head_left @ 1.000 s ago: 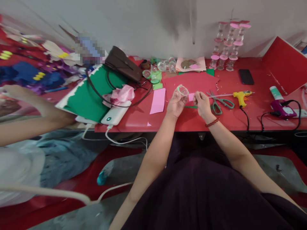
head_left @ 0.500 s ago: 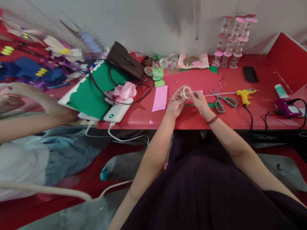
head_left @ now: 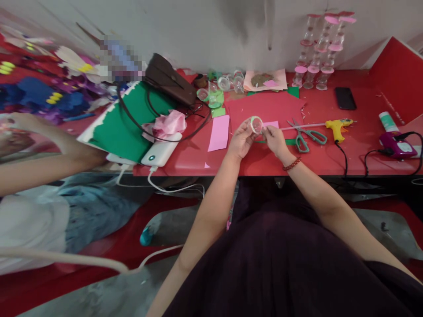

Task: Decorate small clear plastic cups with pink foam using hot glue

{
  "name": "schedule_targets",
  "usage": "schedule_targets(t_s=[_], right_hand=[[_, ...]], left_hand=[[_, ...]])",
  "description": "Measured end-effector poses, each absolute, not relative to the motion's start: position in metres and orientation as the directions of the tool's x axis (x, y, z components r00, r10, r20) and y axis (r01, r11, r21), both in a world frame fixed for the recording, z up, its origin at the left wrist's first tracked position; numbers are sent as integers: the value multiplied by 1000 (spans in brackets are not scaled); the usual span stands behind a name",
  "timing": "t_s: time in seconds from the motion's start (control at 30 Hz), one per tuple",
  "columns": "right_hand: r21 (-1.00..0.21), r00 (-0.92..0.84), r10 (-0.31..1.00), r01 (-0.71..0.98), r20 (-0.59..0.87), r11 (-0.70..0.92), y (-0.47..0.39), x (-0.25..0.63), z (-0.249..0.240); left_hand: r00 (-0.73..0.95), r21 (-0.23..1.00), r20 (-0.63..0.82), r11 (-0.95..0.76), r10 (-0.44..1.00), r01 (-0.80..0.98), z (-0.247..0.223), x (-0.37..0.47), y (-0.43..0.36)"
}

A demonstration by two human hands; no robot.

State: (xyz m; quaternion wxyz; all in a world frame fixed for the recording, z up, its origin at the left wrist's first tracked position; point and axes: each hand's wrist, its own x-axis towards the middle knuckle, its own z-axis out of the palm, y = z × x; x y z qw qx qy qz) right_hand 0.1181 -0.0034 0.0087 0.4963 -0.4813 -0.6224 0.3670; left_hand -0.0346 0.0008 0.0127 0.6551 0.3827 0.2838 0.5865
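Observation:
A small clear round cup (head_left: 256,125) with a pale green rim is held above the red table by my left hand (head_left: 242,140), whose fingers are closed round its side. My right hand (head_left: 275,140) is closed in a pinch at the cup's right edge; whether it grips the cup or a tiny piece there is hidden. Pink paper (head_left: 271,125) lies just behind my right hand. Green-handled scissors (head_left: 309,134) lie half open to the right, near a yellow glue gun (head_left: 337,128) with a long pink stick. A pink paper strip (head_left: 218,133) is left of my hands.
Stacked clear cups (head_left: 312,66) stand by the wall, with a black phone (head_left: 345,98) to their right. Left are a brown bag (head_left: 172,81), white power bank (head_left: 161,149) and green sheet (head_left: 132,127). Another person's arm (head_left: 53,145) is at far left.
The cup has tilted, its round opening now facing up more. My right fingers have shifted slightly at its edge. The whole view has moved a little.

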Motion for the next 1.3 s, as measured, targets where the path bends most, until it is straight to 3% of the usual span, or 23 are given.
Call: schedule_targets(t_s=[0.2, 0.4, 0.77, 0.97, 1.17, 1.3], right_hand=[[-902, 136, 899, 188, 417, 390, -10, 120, 14], [-831, -44, 854, 209, 519, 515, -17, 119, 15], [-758, 10, 799, 325, 601, 566, -13, 120, 13], [-847, 131, 855, 278, 502, 454, -17, 116, 17], [-943, 155, 933, 127, 326, 308, -17, 112, 19], [-966, 267, 929, 24, 254, 258, -11, 116, 19]], left_hand=[[144, 794, -39, 118, 989, -596, 13, -37, 2], [164, 780, -50, 141, 985, -610, 15, -37, 0], [240, 813, -18, 154, 971, -561, 14, -37, -4], [256, 804, -59, 198, 965, -561, 18, -36, -5], [231, 805, -95, 211, 968, -554, 22, -35, -7], [215, 794, -115, 220, 970, -567, 16, -39, -4]])
